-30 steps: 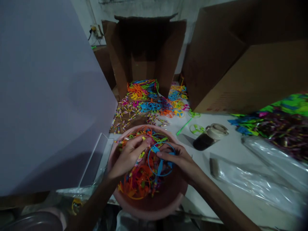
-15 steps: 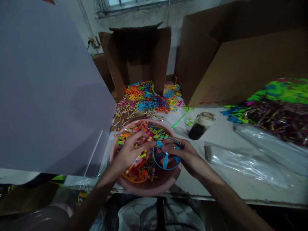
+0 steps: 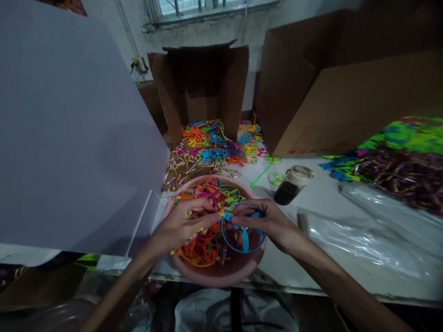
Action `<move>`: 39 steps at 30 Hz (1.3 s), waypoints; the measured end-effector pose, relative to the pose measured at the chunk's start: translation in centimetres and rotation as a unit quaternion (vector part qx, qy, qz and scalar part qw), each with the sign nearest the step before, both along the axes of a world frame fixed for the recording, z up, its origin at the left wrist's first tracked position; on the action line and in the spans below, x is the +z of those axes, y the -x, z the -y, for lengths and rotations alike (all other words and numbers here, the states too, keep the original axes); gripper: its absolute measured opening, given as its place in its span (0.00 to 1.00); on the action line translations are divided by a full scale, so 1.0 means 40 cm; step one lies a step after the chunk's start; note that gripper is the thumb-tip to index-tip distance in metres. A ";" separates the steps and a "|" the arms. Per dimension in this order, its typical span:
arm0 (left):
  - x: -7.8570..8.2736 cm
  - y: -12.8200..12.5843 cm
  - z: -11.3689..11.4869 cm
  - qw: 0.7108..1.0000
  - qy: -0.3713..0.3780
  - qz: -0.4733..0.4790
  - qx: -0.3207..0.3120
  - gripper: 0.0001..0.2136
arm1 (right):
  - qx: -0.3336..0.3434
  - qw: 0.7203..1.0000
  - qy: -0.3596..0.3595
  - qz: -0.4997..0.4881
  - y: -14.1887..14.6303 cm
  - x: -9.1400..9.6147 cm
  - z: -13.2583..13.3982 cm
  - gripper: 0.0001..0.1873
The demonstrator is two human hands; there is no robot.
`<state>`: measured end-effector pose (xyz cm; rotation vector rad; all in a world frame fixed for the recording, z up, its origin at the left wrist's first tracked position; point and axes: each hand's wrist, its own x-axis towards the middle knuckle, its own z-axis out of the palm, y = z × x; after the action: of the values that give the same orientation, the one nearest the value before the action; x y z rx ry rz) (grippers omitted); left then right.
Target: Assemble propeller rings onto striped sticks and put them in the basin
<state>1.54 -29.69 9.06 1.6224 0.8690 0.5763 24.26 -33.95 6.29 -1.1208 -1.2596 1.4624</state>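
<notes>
Dim workroom, and at the near edge of a white bench stands a pink plastic basin, placed close so that both hands can work over it and its loose contents stay gathered. Inside lies a tangle of orange plastic rings mixed with other coloured parts. Above the basin's middle, the right hand holds a blue plastic ring near its upper edge, with thumb and fingers closed on it. The ring is tilted, its face turned toward the wearer, and a blue strip runs from its top down to the lower rim. The left hand comes in from the other side, its fingers bunched together with their tips just beside the ring; whatever they pinch is too small to tell. A beaded stick lies at the basin's far-left rim. Farther right on the bench sit a jar of dark liquid with a cream lid and clear plastic bags. Beyond the basin, heaps of bright plastic rings spread before an open cardboard box, while a large grey-white board closes off the left side.
</notes>
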 end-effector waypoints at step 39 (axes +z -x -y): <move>0.030 0.025 -0.096 0.994 -0.052 -0.069 -0.073 0.05 | 0.119 0.992 0.043 -0.011 0.000 0.020 -0.092 0.12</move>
<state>0.56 -25.85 10.26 1.8213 0.8226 0.4164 24.27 -30.27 7.08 -1.0346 -1.3617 1.7148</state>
